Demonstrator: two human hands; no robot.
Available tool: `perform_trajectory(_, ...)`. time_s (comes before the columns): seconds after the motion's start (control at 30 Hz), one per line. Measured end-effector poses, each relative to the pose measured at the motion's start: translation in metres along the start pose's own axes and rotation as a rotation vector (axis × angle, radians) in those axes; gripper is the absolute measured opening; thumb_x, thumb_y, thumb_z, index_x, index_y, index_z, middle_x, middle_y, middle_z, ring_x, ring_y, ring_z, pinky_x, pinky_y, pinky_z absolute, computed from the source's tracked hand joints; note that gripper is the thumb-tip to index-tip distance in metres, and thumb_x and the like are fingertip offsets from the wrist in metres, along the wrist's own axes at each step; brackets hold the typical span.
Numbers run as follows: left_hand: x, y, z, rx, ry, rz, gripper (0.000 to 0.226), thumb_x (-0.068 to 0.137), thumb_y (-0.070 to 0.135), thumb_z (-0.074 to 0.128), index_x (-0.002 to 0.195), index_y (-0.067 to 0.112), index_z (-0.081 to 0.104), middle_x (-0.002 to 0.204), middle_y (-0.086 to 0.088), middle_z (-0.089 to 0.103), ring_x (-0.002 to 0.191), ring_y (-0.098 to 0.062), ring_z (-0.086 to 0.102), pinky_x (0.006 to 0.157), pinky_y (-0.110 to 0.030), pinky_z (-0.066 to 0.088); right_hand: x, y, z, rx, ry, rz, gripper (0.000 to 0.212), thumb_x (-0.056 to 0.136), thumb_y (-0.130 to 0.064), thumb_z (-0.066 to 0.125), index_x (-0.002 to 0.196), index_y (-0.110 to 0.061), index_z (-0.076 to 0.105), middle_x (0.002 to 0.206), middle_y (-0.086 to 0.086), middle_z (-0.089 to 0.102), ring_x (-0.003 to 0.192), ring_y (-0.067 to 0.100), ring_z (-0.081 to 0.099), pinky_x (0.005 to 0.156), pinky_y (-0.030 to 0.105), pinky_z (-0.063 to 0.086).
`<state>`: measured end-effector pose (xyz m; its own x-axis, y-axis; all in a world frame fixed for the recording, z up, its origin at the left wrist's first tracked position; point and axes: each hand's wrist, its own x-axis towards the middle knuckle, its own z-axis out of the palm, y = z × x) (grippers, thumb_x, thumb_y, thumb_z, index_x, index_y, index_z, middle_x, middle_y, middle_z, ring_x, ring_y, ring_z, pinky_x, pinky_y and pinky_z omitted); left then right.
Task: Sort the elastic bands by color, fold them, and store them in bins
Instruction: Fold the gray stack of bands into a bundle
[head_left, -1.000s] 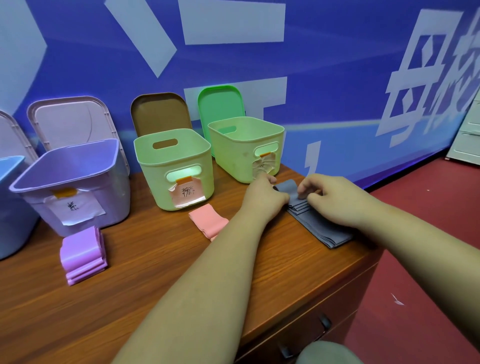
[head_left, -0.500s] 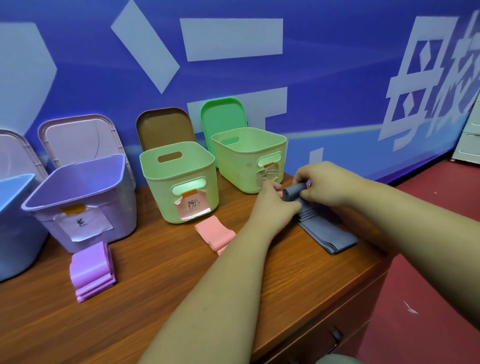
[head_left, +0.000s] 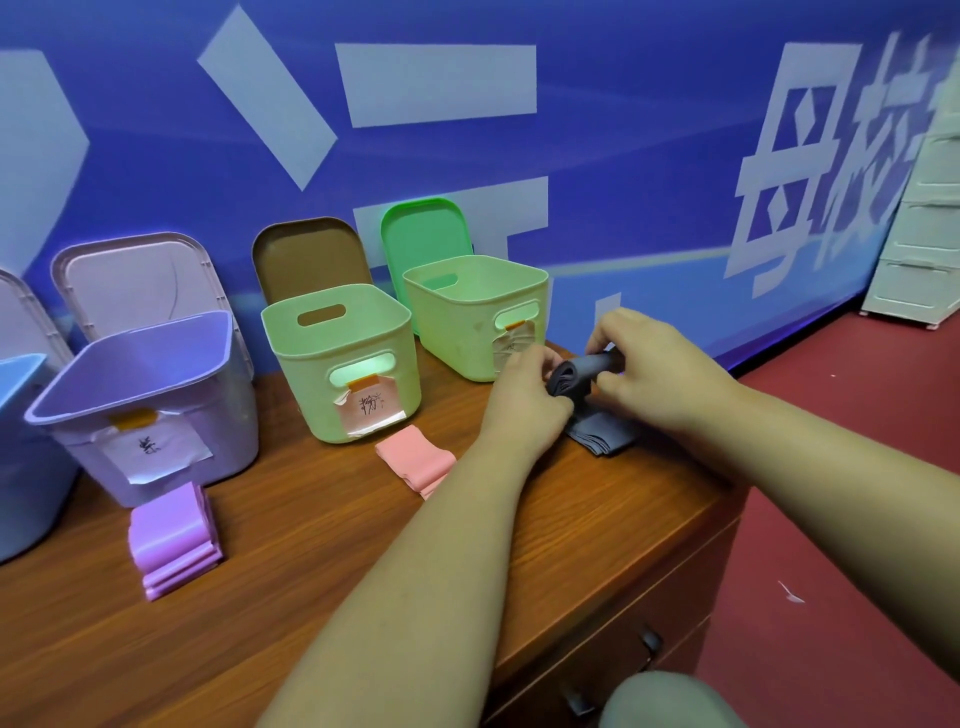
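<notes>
Both hands hold the grey elastic band, rolled up into a thick coil at its far end. My left hand grips the coil's left end and my right hand grips it from the right and above. The unrolled tail of the grey band lies flat on the wooden desk under my hands. A folded pink band lies in front of the middle green bin. A folded purple band stack lies before the purple bin. A second green bin stands just behind my left hand.
Lids lean on the blue wall behind the bins: pale pink, brown, green. A blue bin sits at the far left. The desk's right edge drops to a red floor; white drawers stand far right.
The grey band went from lying flat under my fingers to being rolled from its far end into a coil, which both hands have lifted slightly off the desk.
</notes>
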<state>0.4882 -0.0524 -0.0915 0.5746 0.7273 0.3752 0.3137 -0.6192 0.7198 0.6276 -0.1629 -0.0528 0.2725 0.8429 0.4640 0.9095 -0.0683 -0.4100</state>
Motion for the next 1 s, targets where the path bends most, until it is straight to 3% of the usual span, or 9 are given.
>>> perform_trajectory(0.17,-0.002,-0.006,0.0,0.076,-0.047,0.097,0.023,0.08,0.01,0.071,0.096,0.026,0.066,0.104,0.004,0.058,0.092,-0.016,0.058,0.084,-0.031,0.048,-0.02,0.007,-0.001,-0.118,-0.12,-0.048,0.024,0.085,-0.007,0.059,0.101,-0.025,0.054,0.1,-0.006,0.058,0.089,0.021,0.058,0.075,0.042,0.05)
perform_trajectory(0.53,0.003,-0.015,-0.012,0.111,-0.233,0.109,0.039,0.078,0.013,0.09,0.111,0.025,0.075,0.112,0.0,0.064,0.102,-0.015,0.062,0.093,-0.028,0.047,-0.052,0.006,0.006,-0.187,-0.245,0.042,0.028,0.088,-0.007,0.051,0.111,-0.022,0.052,0.112,0.002,0.059,0.101,0.027,0.06,0.088,0.048,0.052)
perform_trajectory(0.6,0.003,-0.016,-0.014,0.087,-0.301,0.081,0.038,0.08,0.009,0.086,0.112,0.027,0.074,0.115,0.0,0.065,0.102,-0.014,0.064,0.096,-0.029,0.049,-0.056,0.0,0.006,-0.149,-0.251,0.081,0.023,0.087,-0.018,0.052,0.109,-0.023,0.051,0.112,0.001,0.057,0.097,0.025,0.059,0.088,0.048,0.052)
perform_trajectory(0.67,0.002,-0.014,-0.015,0.017,-0.333,0.008,0.031,0.084,0.007,0.072,0.105,0.03,0.074,0.11,0.003,0.07,0.095,-0.011,0.066,0.093,-0.031,0.054,-0.064,-0.005,0.012,-0.116,-0.226,0.112,0.028,0.083,-0.042,0.054,0.106,-0.027,0.048,0.11,-0.004,0.052,0.092,0.021,0.059,0.084,0.046,0.052)
perform_trajectory(0.77,-0.001,-0.004,-0.015,-0.111,-0.247,-0.146,0.016,0.09,0.024,0.062,0.093,0.029,0.077,0.089,0.012,0.073,0.081,-0.01,0.066,0.082,-0.031,0.053,-0.073,-0.003,0.032,-0.043,-0.087,0.143,0.045,0.083,-0.06,0.065,0.109,-0.028,0.047,0.11,-0.009,0.048,0.094,0.015,0.06,0.082,0.04,0.053)
perform_trajectory(0.87,-0.003,-0.006,-0.01,-0.065,-0.144,-0.132,0.023,0.093,0.046,0.071,0.09,0.023,0.071,0.091,0.006,0.074,0.085,-0.011,0.068,0.078,-0.031,0.052,-0.077,0.004,0.042,0.034,0.023,0.149,0.037,0.089,-0.044,0.074,0.112,-0.028,0.05,0.118,-0.013,0.049,0.106,0.006,0.057,0.091,0.036,0.054)
perform_trajectory(1.0,0.0,-0.012,-0.006,-0.019,-0.174,-0.181,0.038,0.087,0.043,0.079,0.115,0.024,0.06,0.101,0.01,0.067,0.091,-0.01,0.064,0.082,-0.032,0.052,-0.078,0.006,0.039,0.088,0.02,0.134,0.036,0.089,-0.033,0.077,0.113,-0.028,0.051,0.121,-0.015,0.05,0.11,-0.003,0.053,0.092,0.029,0.052)
